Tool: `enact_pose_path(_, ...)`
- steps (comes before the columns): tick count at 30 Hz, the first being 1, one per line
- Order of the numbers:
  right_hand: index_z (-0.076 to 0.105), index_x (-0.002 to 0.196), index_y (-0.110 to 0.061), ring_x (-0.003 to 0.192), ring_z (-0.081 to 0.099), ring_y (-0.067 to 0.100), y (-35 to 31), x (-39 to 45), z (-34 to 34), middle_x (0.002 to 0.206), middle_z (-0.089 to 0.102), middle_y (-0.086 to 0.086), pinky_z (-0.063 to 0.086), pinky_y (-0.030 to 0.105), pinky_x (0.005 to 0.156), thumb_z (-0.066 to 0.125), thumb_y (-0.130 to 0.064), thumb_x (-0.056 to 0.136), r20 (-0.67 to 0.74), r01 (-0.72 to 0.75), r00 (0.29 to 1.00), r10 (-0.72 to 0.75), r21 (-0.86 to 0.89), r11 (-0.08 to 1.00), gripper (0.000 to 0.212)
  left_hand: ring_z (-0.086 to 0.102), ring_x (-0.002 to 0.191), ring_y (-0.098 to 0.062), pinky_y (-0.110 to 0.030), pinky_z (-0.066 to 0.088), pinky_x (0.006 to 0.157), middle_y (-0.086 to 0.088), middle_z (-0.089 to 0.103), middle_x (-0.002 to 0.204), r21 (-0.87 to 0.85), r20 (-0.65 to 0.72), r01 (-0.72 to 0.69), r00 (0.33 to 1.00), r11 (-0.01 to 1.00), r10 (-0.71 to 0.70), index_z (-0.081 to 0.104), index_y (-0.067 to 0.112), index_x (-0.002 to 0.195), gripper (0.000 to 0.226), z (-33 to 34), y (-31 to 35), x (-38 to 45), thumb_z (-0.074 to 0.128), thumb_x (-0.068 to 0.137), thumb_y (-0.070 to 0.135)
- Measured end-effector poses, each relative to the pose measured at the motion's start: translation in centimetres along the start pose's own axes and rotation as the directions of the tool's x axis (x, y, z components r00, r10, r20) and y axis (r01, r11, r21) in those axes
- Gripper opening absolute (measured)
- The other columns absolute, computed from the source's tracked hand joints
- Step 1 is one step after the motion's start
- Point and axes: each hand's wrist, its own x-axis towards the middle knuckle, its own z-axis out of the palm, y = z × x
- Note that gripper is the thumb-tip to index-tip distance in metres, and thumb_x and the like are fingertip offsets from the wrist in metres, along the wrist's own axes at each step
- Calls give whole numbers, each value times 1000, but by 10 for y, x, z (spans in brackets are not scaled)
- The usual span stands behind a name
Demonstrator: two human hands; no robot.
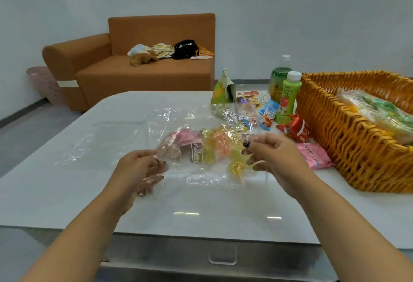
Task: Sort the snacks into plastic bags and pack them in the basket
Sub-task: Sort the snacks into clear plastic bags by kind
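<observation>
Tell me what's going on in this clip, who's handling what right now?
A person is bagging snacks at a white table. Both hands hold a clear plastic bag with pink, orange and yellow snack packets inside: the left hand grips one edge, the right hand pinches the other. More snacks and two drink bottles wait loose beside the wicker basket, which already holds one filled bag.

Home living room: orange sofa (pixel 145 67), plush toy (pixel 143 57), white coffee table (pixel 125 111).
</observation>
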Motion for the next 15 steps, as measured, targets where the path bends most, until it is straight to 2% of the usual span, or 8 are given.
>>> enact_pose_path(2,67,94,-4,49,59,10,-1,-3,1,74,69,9,46,21,46,60,-4,91,-22,-25,999,25,8,1000,8,70,74,-16,-19,50,49,-4,72,91,197,3,-53,999,979,54,52,17,123,31,0,-1,-4,59,95,9)
enact_pose_path(4,66,100,1,56,67,14,-3,-3,1,79,73,11,51,22,47,49,-9,97,28,-119,993,116,197,973,20,68,75,-14,-15,46,43,3,68,97,327,64,-99,995,940,82,44,24,134,43,-2,-3,-7,62,94,19)
enact_pose_path(7,62,109,9,84,72,36,-10,-6,0,101,70,28,61,35,66,31,-10,89,255,-291,951,175,539,790,41,72,93,-14,-28,59,72,11,61,115,279,283,-98,959,955,16,38,31,140,77,-10,-7,-6,73,76,55)
enact_pose_path(9,67,104,11,95,68,43,-13,-10,2,110,66,32,60,42,76,32,-5,71,350,-326,929,118,627,708,50,71,100,-13,-31,59,77,12,57,127,321,443,-123,896,939,-34,35,36,144,105,-17,-8,-5,77,54,72)
enact_pose_path(11,72,100,10,104,64,46,-9,-11,2,118,62,33,58,44,81,40,1,59,416,-348,908,56,670,656,52,69,105,-14,-28,58,76,7,50,138,377,553,-145,827,915,-97,26,40,150,122,-21,-9,-3,82,46,72)
enact_pose_path(12,67,110,11,114,58,47,-9,-13,4,126,56,34,54,46,91,41,4,61,473,-372,881,11,678,634,56,69,105,-15,-27,58,76,5,49,139,401,583,-148,803,904,-127,22,42,151,124,-21,-11,-2,85,47,66)
enact_pose_path(14,44,134,12,134,36,49,-5,-11,9,144,34,34,33,53,111,32,4,78,574,-412,814,-94,683,603,59,68,103,-15,-27,58,76,7,52,135,470,593,-167,787,866,-170,18,42,152,120,-18,-13,-2,91,56,48)
enact_pose_path(15,37,139,11,138,29,48,-3,-11,10,147,28,33,26,55,114,27,2,83,575,-398,810,-112,680,616,57,68,101,-15,-29,59,78,10,54,132,510,580,-172,792,843,-189,17,42,152,120,-16,-14,-1,91,58,39)
